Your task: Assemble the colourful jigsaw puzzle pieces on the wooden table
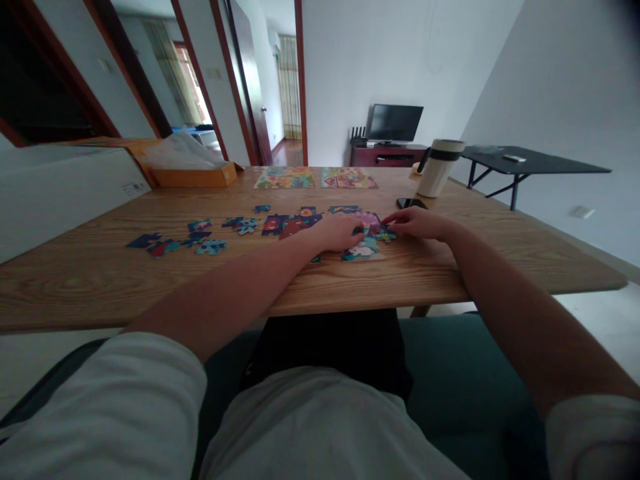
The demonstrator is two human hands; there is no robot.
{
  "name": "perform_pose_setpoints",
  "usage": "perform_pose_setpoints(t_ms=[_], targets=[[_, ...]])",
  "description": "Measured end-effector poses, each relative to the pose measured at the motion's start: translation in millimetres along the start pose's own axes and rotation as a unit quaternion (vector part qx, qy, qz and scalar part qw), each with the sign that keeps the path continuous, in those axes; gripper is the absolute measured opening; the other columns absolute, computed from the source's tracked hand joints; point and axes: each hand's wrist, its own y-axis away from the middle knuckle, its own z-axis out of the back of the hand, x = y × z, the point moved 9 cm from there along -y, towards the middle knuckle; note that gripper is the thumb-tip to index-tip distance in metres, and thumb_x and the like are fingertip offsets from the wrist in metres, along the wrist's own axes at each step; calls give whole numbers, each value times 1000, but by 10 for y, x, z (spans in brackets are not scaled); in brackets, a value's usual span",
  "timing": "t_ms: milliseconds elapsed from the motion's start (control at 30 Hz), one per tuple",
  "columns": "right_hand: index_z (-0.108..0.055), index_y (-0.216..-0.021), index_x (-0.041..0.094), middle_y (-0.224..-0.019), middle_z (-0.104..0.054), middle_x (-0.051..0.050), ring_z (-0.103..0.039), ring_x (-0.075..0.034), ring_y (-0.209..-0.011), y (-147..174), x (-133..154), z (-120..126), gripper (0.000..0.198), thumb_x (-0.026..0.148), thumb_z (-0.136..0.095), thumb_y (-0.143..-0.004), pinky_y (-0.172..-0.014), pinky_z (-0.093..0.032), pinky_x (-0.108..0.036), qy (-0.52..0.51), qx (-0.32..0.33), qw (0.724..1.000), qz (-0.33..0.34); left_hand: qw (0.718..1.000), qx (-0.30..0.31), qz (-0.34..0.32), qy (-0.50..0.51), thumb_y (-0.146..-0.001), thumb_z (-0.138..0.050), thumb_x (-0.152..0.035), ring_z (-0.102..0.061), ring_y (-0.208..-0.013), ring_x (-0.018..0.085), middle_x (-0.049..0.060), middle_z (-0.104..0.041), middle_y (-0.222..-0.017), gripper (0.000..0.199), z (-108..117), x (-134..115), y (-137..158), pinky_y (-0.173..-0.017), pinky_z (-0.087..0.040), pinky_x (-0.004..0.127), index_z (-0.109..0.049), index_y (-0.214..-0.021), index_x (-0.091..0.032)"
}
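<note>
A partly joined jigsaw puzzle (367,249) lies on the wooden table in front of me, with purple, teal and white animal pictures. My left hand (337,231) rests over its middle, fingers bent down onto the pieces and covering part of them. At the puzzle's right edge, my right hand (413,223) pinches what looks like a small dark puzzle piece, mostly hidden by the fingertips. Just below those fingertips lies a green-teal puzzle piece (386,237). A dark red section (295,225) shows left of my left hand.
Several loose pieces (211,247) lie to the left. Two colourful finished puzzles (350,178) sit at the back. A phone (411,203) and a cream tumbler (440,170) stand close behind my right hand. An orange box (195,177) holding plastic is at the far left.
</note>
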Motion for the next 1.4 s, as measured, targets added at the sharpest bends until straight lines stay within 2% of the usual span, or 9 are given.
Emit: perform_pose_setpoints(t_ms=[133, 333, 567, 767, 867, 1033, 1400], targets=[[-72, -128, 20, -86, -72, -8, -61, -22, -74, -3, 99, -25, 52, 52, -63, -88, -70, -46, -34, 70, -1, 997, 28, 1000, 12, -20, -9, -100, -44, -42, -64, -115, 27, 11, -70, -127, 42, -56, 4, 47, -99, -47, 38, -67, -127, -20], [-72, -130, 24, -86, -70, -6, -59, -21, -73, 74, 186, -73, 54, 56, -61, -87, -68, -44, -34, 75, 9, 995, 62, 999, 20, -44, 4, -101, -43, -44, -62, -120, 28, 12, -67, -134, 48, -53, -16, 79, -103, -45, 39, -63, -135, -17], [-71, -134, 24, -83, -69, -4, -54, -19, -68, 160, 245, -94, 67, 65, -65, -81, -64, -39, -33, 78, 41, 994, 60, 998, 43, -38, -9, -101, -42, -44, -62, -119, 28, 13, -67, -135, 48, -27, -56, 107, -101, -45, 39, -64, -133, -16], [-72, -132, 22, -82, -70, -5, -56, -19, -67, 177, 242, -66, 69, 65, -69, -77, -64, -41, -33, 80, 25, 995, 46, 999, 32, -37, 14, -100, -44, -44, -62, -119, 26, 10, -70, -129, 44, -49, -26, 85, -103, -44, 37, -67, -129, -20], [-72, -133, 23, -87, -71, -7, -58, -20, -69, 179, 260, -61, 66, 62, -69, -80, -66, -43, -33, 92, 16, 994, 59, 999, 31, -37, 14, -100, -44, -44, -63, -118, 26, 10, -71, -128, 43, -67, -11, 74, -103, -44, 37, -68, -126, -21], [-76, -126, 27, -110, -68, -11, -60, -23, -82, 184, 369, -43, 55, 60, -66, -83, -75, -45, -35, 123, -24, 984, 130, 999, 33, -36, 10, -100, -43, -45, -63, -118, 26, 10, -71, -128, 44, -82, -7, 68, -102, -44, 37, -69, -126, -21], [-76, -127, 27, -115, -65, -12, -62, -24, -85, 208, 431, -88, 53, 58, -64, -85, -83, -47, -37, 146, -22, 980, 131, 999, 30, -31, 13, -99, -45, -44, -63, -116, 26, 10, -71, -127, 42, -61, -15, 75, -102, -44, 38, -69, -126, -22]])
